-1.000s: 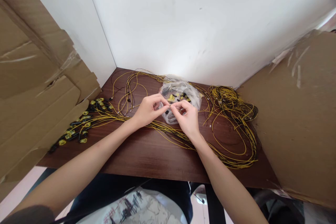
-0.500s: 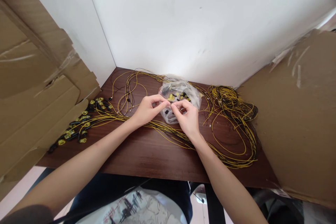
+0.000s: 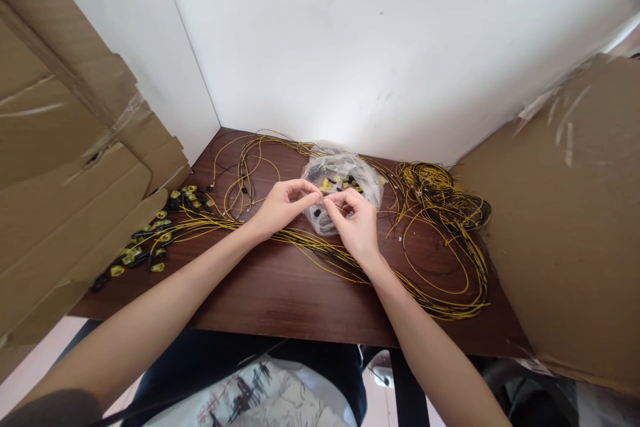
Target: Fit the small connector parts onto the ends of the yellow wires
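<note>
My left hand [image 3: 281, 208] and my right hand [image 3: 361, 225] meet fingertip to fingertip over a clear plastic bag [image 3: 371, 185]. Each has thumb and index finger pinched together. What sits between the fingertips is too small and too covered to make out; a thin dark strand shows by the right fingers. Small yellow pieces [image 3: 327, 184] and black pieces lie in the bag, just beyond the hands. Beneath my wrists runs a bundle of yellow and black wires [image 3: 330, 255] across the table.
At the left, wire ends carry black and yellow fittings [image 3: 133, 255] in a pile. A tangled wire coil [image 3: 430, 187] lies at the right on the brown table [image 3: 280, 300]. Cardboard sheets [image 3: 565, 213] flank both sides, and a white wall [image 3: 320, 47] stands behind.
Hardly anything differs: both hands keep their pinch over the bag, with only a very slight shift of the fingertips to the left.
</note>
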`<state>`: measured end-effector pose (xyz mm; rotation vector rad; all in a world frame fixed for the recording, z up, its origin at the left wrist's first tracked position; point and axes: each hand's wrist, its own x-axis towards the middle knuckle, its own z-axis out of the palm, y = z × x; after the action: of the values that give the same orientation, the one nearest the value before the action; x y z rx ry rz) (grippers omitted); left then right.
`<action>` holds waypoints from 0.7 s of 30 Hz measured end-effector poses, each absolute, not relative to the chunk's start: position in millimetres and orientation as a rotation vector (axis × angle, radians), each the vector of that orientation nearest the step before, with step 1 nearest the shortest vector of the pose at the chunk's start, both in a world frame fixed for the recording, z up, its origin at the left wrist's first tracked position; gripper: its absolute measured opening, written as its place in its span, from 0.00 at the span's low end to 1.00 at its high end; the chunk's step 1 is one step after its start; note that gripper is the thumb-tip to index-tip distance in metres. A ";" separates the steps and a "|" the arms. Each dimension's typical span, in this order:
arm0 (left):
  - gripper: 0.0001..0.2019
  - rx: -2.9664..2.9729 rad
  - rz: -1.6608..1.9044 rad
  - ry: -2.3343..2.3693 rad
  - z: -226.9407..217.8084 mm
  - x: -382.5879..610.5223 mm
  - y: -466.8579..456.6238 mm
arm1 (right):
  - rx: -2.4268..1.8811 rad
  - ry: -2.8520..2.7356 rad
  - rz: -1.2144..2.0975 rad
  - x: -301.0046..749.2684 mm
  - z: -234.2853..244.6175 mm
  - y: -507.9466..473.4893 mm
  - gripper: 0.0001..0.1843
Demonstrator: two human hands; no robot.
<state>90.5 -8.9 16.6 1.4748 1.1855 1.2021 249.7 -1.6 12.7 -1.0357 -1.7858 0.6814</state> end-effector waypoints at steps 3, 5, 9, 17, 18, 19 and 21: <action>0.12 1.461 1.190 1.186 15.5 89.8 -8.1 | -1.037 -1.784 0.678 249.8 12.7 -1.6 0.07; 0.12 1.455 1.171 1.178 14.8 89.3 -7.7 | -1.030 -1.780 0.682 250.0 12.5 -1.5 0.07; 0.12 1.445 1.153 1.160 14.4 89.2 -7.6 | -1.006 -1.782 0.693 250.0 11.8 -1.2 0.07; 0.12 1.428 1.157 1.158 14.7 89.7 -7.8 | -1.028 -1.798 0.685 249.6 10.8 -1.5 0.07; 0.12 1.432 1.157 1.160 14.6 89.7 -7.9 | -1.024 -1.799 0.684 249.6 10.7 -1.6 0.07; 0.12 1.438 1.157 1.163 14.5 89.6 -7.9 | -1.018 -1.799 0.681 249.6 10.5 -1.6 0.07; 0.12 1.455 1.156 1.171 14.6 89.5 -8.1 | -1.006 -1.807 0.672 249.7 10.3 -1.5 0.07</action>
<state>89.5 -8.1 14.6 1.4549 1.1710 1.1562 249.7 -1.5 10.3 -1.0061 -1.8068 0.6725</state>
